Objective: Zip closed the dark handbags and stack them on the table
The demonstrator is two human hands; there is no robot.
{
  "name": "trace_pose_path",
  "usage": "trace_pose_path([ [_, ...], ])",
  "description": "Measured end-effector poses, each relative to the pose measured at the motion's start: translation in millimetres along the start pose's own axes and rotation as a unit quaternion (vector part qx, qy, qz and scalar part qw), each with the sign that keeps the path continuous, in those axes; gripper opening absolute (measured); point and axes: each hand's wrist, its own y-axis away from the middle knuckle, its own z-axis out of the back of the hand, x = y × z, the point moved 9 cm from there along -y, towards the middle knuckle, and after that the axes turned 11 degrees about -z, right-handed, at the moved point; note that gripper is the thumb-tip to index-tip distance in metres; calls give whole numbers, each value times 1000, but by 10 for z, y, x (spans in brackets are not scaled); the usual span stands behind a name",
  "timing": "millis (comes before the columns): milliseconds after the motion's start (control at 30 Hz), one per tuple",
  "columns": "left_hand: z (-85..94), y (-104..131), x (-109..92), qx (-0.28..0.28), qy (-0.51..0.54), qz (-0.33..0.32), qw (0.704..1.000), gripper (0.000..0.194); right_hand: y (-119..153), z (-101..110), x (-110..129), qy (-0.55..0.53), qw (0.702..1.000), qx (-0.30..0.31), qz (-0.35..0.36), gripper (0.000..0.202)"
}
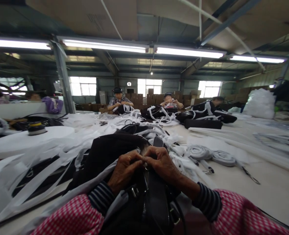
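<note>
Black bag (125, 212) is lying on the table (227, 176) right in front of the wearer, its near part spreading between both forearms. Left hand (125, 169) and right hand (160, 163) are meeting over its middle, thumbs and forefingers pinching, grasping some small part of the bag just above the zip (144, 195); exact piece is hiding under the fingertips, cannot tell which. Other fingers are curling in, not spreading. Step in hand: looks like fine two-handed fiddling with a small fitting or edge, probably fastening or adjusting, not sure. Next move is probably calling for one hand holding steady while the other is working the piece, without tugging the bag askew. One metal buckle (135, 192) is sitting below the left hand, another buckle (175, 218) lower down to the right. In the way: a pale strip (95, 182) is running along the left forearm up to the hand, could be snagging; loose white strips (46, 182) are heaping at left. Around: coiled straps (199, 152) are lying right of the hands, a metal hook (253, 176) near them, a dark spool (37, 129) is resting on a white disc (61, 131) at left. Across the table, more black bags (203, 124) are piling up and two co-workers, one person (120, 100) and another person (170, 105), are sitting behind them, well apart from the wearer's hands
</note>
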Motion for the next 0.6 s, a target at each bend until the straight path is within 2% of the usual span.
trace_pose_path([
  [133, 29, 3, 8, 3, -16, -8, 1000, 26, -60, -24, -51, -18, 1000, 16, -17, 18],
  [233, 18, -14, -68, 24, -38, -31, 999, 26, -98, 7, 11, -36, 997, 64, -23, 18],
  [300, 17, -25, -134, 36, -64, -53, 996, 24, -113, 180, 68, -38, 997, 64, -25, 16],
  [367, 44, -35, -180, 35, -81, -73, 993, 19, -111, 511, 99, -29, 999, 13, -22, 13],
  [433, 94, -45, -200, 26, -90, -84, 992, 17, -75, 833, 60, 19, 999, -26, -21, 14],
  [467, 118, -51, -206, 25, -95, -86, 991, 17, -49, 941, 5, 62, 997, -24, -25, 20],
  [533, 132, -61, -251, 40, -108, -91, 989, 17, 23, 1013, -153, 170, 985, 27, -25, 36],
  [600, 88, -52, -386, 83, -139, -111, 981, 16, 113, 982, -320, 270, 959, 88, -8, 52],
])
